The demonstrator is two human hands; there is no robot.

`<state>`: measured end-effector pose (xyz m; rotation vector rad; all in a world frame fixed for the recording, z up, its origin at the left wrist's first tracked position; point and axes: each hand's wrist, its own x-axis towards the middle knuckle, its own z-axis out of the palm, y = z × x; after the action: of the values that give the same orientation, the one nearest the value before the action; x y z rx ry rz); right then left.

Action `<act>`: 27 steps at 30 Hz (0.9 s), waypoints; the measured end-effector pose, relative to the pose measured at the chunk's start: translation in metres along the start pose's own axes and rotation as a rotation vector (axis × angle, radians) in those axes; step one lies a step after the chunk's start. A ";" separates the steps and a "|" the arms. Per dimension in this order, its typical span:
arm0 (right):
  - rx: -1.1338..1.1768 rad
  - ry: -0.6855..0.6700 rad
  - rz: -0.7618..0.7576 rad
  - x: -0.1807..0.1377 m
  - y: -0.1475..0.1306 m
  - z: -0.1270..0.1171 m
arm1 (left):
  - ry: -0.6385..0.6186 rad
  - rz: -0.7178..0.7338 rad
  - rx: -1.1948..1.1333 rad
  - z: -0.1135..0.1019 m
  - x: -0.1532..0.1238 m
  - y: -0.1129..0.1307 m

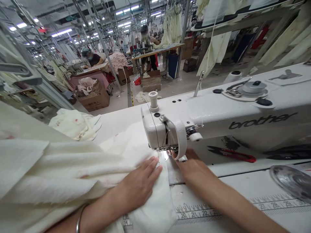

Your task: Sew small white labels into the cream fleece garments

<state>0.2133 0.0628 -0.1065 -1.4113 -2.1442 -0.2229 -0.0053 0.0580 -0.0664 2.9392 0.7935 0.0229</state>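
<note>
Cream fabric point(73, 165) with small reddish marks spreads in folds over the left of the table and runs up to the needle area of a white Brother sewing machine point(211, 113). My left hand point(139, 183) lies flat on this fabric just in front of the presser foot, fingers stretched forward. On the other side of the needle, my right hand point(190, 163) reaches in under the machine head. The guard and head hide most of its fingers, so I cannot see whether they hold anything.
Red-handled thread snips point(233, 153) lie under the machine arm. A printed ruler point(191, 212) runs along the table's front, with a shiny round metal object point(291, 181) at right. More cream fabric point(75, 123) sits at the far left edge. Beyond, people work among cardboard boxes point(94, 97).
</note>
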 end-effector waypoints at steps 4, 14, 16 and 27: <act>-0.080 -0.062 -0.091 -0.029 -0.031 -0.016 | -0.019 0.006 0.013 -0.001 0.000 0.000; -0.102 -0.086 -0.021 -0.027 -0.036 -0.001 | 0.052 -0.033 -0.034 0.003 0.000 -0.010; -0.106 -0.092 -0.013 -0.026 -0.037 -0.001 | 0.071 -0.026 -0.045 0.004 0.000 -0.011; -0.086 -0.094 -0.009 -0.028 -0.035 -0.003 | 0.049 -0.001 -0.012 -0.002 0.006 -0.012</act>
<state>0.1914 0.0243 -0.1131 -1.4877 -2.2415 -0.2592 -0.0067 0.0717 -0.0659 2.9380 0.7983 0.0999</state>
